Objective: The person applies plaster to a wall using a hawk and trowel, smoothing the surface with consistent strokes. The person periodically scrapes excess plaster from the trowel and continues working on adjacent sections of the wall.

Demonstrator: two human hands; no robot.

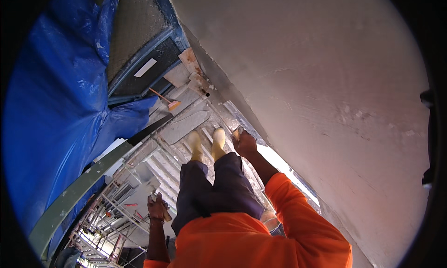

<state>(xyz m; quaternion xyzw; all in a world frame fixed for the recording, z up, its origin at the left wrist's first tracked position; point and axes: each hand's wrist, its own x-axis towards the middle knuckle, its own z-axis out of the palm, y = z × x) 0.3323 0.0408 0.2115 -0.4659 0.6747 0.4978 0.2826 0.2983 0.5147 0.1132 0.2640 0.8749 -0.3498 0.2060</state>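
Observation:
My left hand (157, 206) is low at the left, closed round a trowel with a wooden handle (167, 216). The trowel's greyish blade end (152, 186) points away from me and blends into the pale background. Close beside the wall, my right hand (245, 144) is wrapped round a tool with a wooden grip (236, 134). The rest of this tool is hard to make out; a long grey strip (242, 119) runs just past the hand along the wall. The smooth grey plastered wall (326, 81) fills my right side, with faint scratches and lighter patches.
I stand in pale boots (219, 137) on a slatted metal scaffold platform (174, 151). A blue tarpaulin (60, 95) hangs at the left above a green curved beam (79, 198). Scaffold tubes (111, 221) show below. A brush (173, 105) and boards (179, 74) lie ahead; a bucket (270, 220) stands behind my right side.

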